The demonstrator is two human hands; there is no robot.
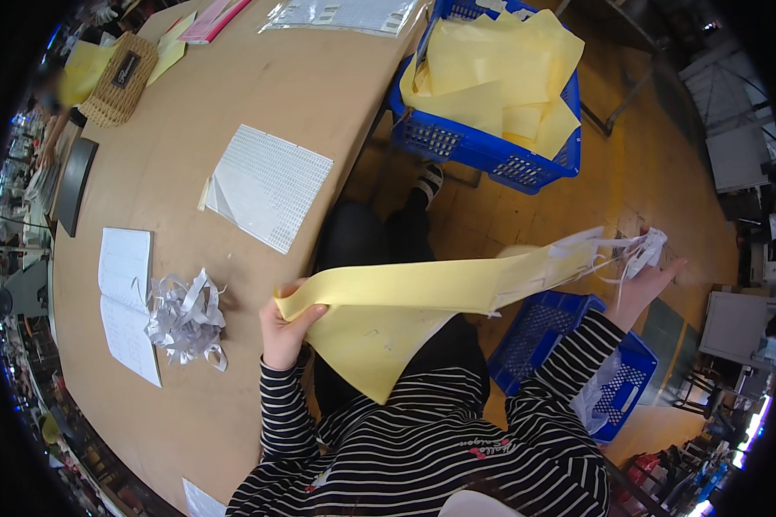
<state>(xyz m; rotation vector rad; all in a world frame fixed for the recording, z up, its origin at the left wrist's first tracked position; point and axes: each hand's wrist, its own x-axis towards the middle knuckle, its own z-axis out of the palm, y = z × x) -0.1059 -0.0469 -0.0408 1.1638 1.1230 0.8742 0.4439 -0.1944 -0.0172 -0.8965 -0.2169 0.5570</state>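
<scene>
My left hand is closed on the left end of a large yellow sheet, thumb on top, fingers behind. The sheet is folded over along its length, with one corner hanging over my lap. It stretches to the right in front of my body and narrows to a paler end. Past that end, my right hand is raised with a bunch of thin white strips at its fingers. Some strips trail back to the sheet's pale end; whether they are still attached is blurred.
A tangled pile of white strips lies beside an open notebook on the brown table. A printed sheet and wicker basket sit farther off. A blue crate holds yellow sheets; another blue crate stands at my right.
</scene>
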